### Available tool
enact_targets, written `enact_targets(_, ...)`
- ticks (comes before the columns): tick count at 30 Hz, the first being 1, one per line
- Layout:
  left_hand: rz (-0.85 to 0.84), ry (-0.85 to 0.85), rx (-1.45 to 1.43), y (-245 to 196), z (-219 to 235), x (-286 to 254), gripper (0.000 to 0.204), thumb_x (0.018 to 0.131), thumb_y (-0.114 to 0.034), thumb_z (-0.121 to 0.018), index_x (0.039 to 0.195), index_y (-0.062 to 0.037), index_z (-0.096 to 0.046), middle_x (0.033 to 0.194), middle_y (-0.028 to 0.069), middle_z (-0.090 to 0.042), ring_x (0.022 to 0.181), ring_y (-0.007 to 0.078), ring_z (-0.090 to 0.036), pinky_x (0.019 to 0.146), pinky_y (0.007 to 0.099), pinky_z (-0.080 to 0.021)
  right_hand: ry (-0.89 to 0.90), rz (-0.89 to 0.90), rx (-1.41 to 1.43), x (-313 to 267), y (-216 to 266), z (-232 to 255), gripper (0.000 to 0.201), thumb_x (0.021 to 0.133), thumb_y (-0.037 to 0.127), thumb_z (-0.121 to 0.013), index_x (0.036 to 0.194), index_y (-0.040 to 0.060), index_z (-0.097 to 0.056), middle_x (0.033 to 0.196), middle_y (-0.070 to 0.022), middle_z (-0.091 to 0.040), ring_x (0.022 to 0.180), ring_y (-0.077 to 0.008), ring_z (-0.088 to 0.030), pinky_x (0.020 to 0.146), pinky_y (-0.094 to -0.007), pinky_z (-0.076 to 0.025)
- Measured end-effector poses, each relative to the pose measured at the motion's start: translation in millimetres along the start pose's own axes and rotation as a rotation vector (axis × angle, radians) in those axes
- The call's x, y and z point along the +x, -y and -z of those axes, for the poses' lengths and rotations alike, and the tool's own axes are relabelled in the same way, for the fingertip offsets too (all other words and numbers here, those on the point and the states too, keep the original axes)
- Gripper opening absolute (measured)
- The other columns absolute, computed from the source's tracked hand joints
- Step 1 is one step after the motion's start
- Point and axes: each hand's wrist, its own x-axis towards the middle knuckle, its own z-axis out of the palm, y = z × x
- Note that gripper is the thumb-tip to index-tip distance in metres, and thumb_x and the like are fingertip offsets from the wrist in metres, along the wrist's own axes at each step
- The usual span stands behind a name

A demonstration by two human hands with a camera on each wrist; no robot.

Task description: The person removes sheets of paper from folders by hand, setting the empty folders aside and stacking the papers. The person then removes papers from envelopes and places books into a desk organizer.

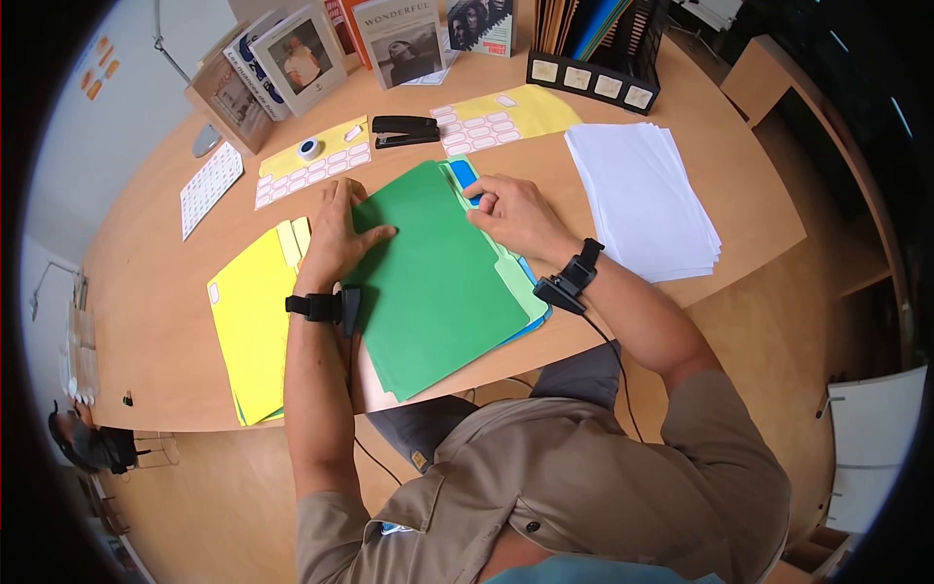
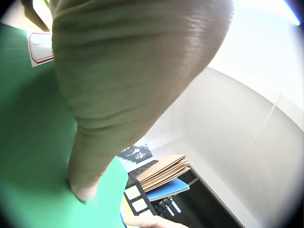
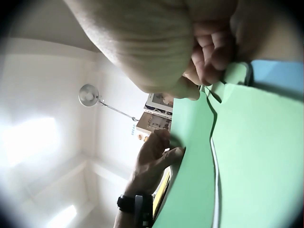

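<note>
A green folder lies at a slant before me, its lighter green inner side showing along the right edge. Blue shows from beneath that edge. My left hand holds the folder's left side, with the thumb on the green cover. Near that hand, a white label with a red border is on the green surface in the left wrist view. My right hand has curled fingers at the upper right edge, pinching by the light green tab; its fingertips are partly hidden.
Yellow folders lie left, a stack of white paper right. Behind are label sheets, a black stapler, a small white roll, standing books and a black file organizer. The table's front edge runs close to my body.
</note>
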Motion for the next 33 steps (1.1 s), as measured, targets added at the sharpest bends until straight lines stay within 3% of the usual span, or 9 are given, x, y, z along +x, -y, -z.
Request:
enact_targets(2, -0.001, 0.017, 0.0, 4, -3, 1, 0.048, 0.085, -0.013, -0.09, 0.118, -0.0027, -0.058, 0.118, 0.0141, -0.059, 0.112, 0.0335, -0.058, 0.105, 0.0436, -0.051, -0.009, 0.011, 0.027, 0, 1, 1, 0.026, 0.092, 0.012, -0.071, 0.112, -0.0033, -0.075, 0.082, -0.0119, -0.074, 0.072, -0.0223, -0.07, 0.068, -0.0393, -0.055)
enact_targets(4, -0.004, -0.047, -0.132, 7, -6, 2, 0.026, 0.097, 0.001, -0.071, 0.12, -0.0007, -0.058, 0.111, 0.0103, -0.063, 0.109, 0.0252, -0.059, 0.103, 0.0385, -0.049, -0.019, 0.023, 0.055, 1, 0, 1, 0.025, 0.094, 0.013, -0.07, 0.112, -0.0033, -0.075, 0.084, -0.0128, -0.074, 0.073, -0.0229, -0.07, 0.069, -0.0401, -0.056)
enact_targets(6, -0.014, -0.08, -0.286, 12, 0, 5, 0.021, 0.1, 0.002, -0.065, 0.12, 0.0004, -0.059, 0.111, 0.0082, -0.063, 0.107, 0.0208, -0.059, 0.101, 0.0353, -0.048, -0.098, 0.165, -0.002, 4, -1, 1, 0.022, 0.099, 0.014, -0.065, 0.108, -0.0032, -0.075, 0.086, -0.0146, -0.075, 0.073, -0.0232, -0.071, 0.071, -0.0403, -0.056)
enact_targets(11, 0.117, -0.085, -0.645, 25, 26, 4, 0.017, 0.105, -0.001, -0.051, 0.119, 0.0031, -0.06, 0.109, 0.0025, -0.059, 0.102, 0.0123, -0.053, 0.093, 0.026, -0.044, -0.093, 0.081, 0.061, 3, 5, 7, 0.024, 0.101, 0.018, -0.066, 0.102, -0.003, -0.076, 0.087, -0.0159, -0.076, 0.075, -0.025, -0.072, 0.073, -0.0385, -0.056)
enact_targets(16, 0.122, -0.123, -0.562, 23, 31, 5, 0.008, 0.105, -0.002, -0.046, 0.108, 0.0005, -0.052, 0.099, 0.0016, -0.048, 0.094, 0.0133, -0.045, 0.09, 0.0267, -0.041, -0.01, -0.026, 0.113, 1, 15, 6, 0.023, 0.099, 0.019, -0.071, 0.104, -0.0026, -0.076, 0.088, -0.0172, -0.077, 0.077, -0.0269, -0.073, 0.075, -0.0373, -0.057)
enact_targets(18, 0.061, -0.15, -0.587, 15, 23, 6, 0.007, 0.105, -0.001, -0.046, 0.108, 0.0002, -0.052, 0.098, 0.0026, -0.047, 0.093, 0.0138, -0.043, 0.089, 0.0274, -0.041, 0.048, 0.122, 0.001, 1, 14, 9, 0.025, 0.097, 0.018, -0.074, 0.109, -0.0037, -0.075, 0.09, -0.0186, -0.077, 0.079, -0.0275, -0.074, 0.076, -0.0382, -0.057)
enact_targets(23, -0.003, -0.096, -0.475, 11, 6, 7, 0.01, 0.107, -0.004, -0.046, 0.113, 0.0013, -0.052, 0.094, 0.0053, -0.047, 0.087, 0.0159, -0.044, 0.082, 0.0298, -0.043, 0.044, 0.164, 0.093, 3, -2, 1, 0.03, 0.091, 0.009, -0.074, 0.116, -0.006, -0.069, 0.089, -0.0211, -0.074, 0.081, -0.0294, -0.072, 0.074, -0.0421, -0.055)
enact_targets(30, 0.123, -0.166, -0.71, 28, 21, 8, 0.016, 0.105, -0.007, -0.042, 0.11, -0.0013, -0.057, 0.093, 0.0009, -0.051, 0.084, 0.0113, -0.044, 0.079, 0.0287, -0.043, -0.015, 0.166, -0.117, -3, 8, 10, 0.06, 0.079, 0.032, -0.09, 0.124, -0.0018, -0.072, 0.1, -0.0138, -0.071, 0.083, -0.0268, -0.067, 0.077, -0.0403, -0.056)
enact_targets(33, 0.19, -0.184, -0.582, 22, 21, 7, 0.017, 0.104, -0.005, -0.04, 0.108, -0.0019, -0.057, 0.089, 0.0004, -0.049, 0.084, 0.0103, -0.044, 0.077, 0.0273, -0.042, 0.008, 0.143, -0.164, -6, 17, 7, 0.071, 0.074, 0.04, -0.095, 0.127, -0.0004, -0.072, 0.104, -0.013, -0.069, 0.086, -0.0261, -0.066, 0.078, -0.0387, -0.056)
